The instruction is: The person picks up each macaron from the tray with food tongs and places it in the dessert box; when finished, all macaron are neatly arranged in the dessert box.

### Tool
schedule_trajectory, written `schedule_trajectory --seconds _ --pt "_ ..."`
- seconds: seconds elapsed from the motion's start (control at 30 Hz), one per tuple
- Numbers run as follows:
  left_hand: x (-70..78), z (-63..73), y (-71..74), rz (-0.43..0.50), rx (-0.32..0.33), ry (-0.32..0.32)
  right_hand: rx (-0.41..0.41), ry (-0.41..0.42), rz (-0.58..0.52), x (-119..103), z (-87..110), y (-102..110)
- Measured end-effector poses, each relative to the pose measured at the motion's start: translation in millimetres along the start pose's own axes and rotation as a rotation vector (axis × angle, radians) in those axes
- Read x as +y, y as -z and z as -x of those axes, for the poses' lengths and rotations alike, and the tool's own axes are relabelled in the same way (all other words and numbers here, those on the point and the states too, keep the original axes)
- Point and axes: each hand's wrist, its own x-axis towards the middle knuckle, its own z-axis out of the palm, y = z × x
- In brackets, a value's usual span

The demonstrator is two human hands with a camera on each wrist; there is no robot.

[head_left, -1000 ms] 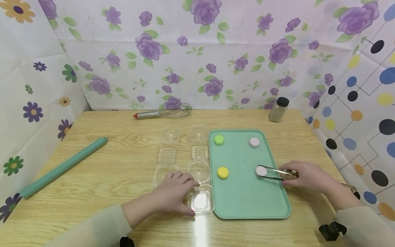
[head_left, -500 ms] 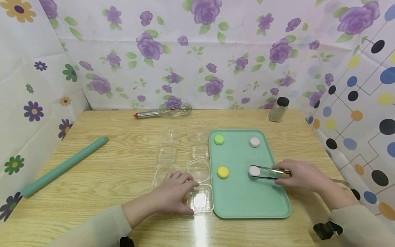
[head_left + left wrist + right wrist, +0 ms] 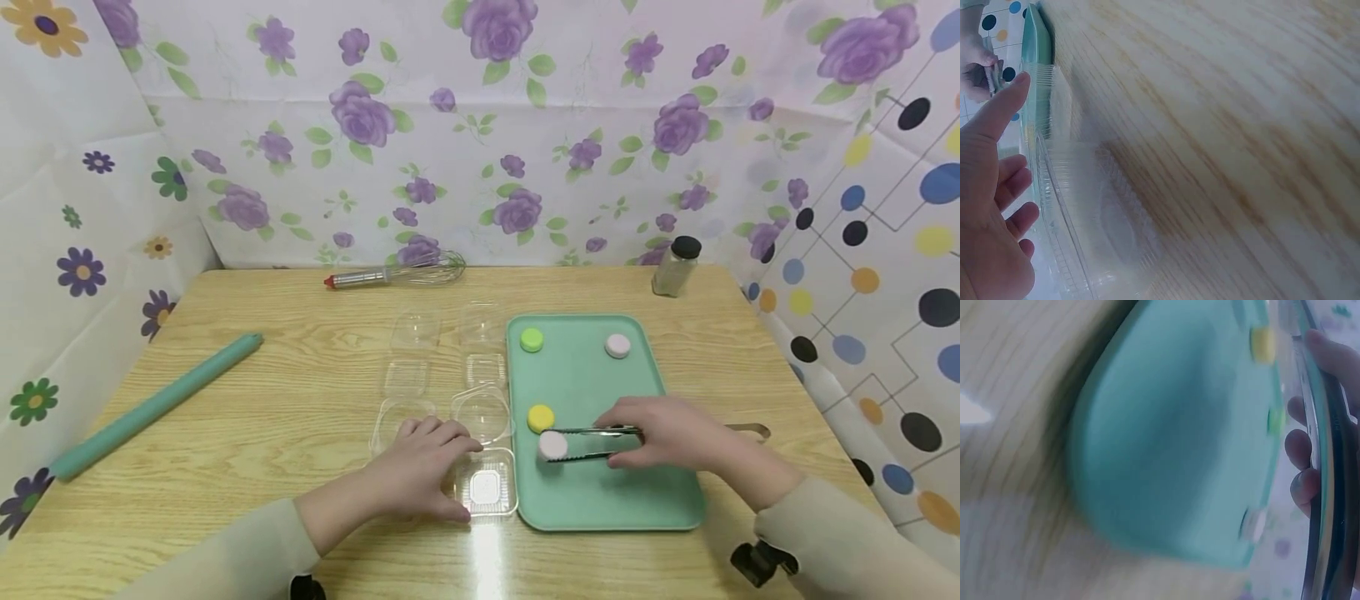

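My right hand [image 3: 667, 433] grips metal tongs [image 3: 592, 431], whose tips pinch a pale pink macaron [image 3: 552, 446] above the front left of the green tray [image 3: 615, 504]. A yellow macaron [image 3: 540, 418] sits just behind it, partly overlapped by the tongs in the head view. Farther back on the tray are a green macaron [image 3: 532, 339] and another pale pink one [image 3: 618, 346]. My left hand [image 3: 423, 471] rests at a clear plastic container [image 3: 485, 487] left of the tray, thumb near its front edge. Its lid [image 3: 482, 415] lies open behind.
More clear containers [image 3: 407, 377] with raised lids stand left of and behind the left hand. A whisk [image 3: 397, 273] lies at the table's back edge and a black-capped jar [image 3: 677, 267] stands at the back right. A green rolling pin [image 3: 157, 406] lies far left.
My right hand has carried the tongs and the pale pink macaron left across the tray and slightly nearer, to beside the yellow macaron. The left hand has stayed at the container.
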Motion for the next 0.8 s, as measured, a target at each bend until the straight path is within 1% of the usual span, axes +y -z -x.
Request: schedule_trajectory --seconds 0.07,0.17,0.3,0.6,0.8 --pt "0.2 0.1 0.2 0.003 -0.003 0.008 -0.011 0.031 -0.012 -10 -6.7 0" --pt "0.3 0.4 0.1 0.007 -0.003 0.011 -0.005 0.077 -0.004 -23 -16.0 -1" --pt "0.6 0.4 0.2 0.008 -0.001 0.011 0.008 0.113 0.015 -37 -25.5 -5" --pt "0.9 0.3 0.2 0.016 -0.002 0.015 -0.032 0.077 0.068 -55 -38.2 -18" --pt "0.8 0.9 0.7 0.022 -0.006 0.018 -0.015 0.093 0.132 -65 -43.4 -23"
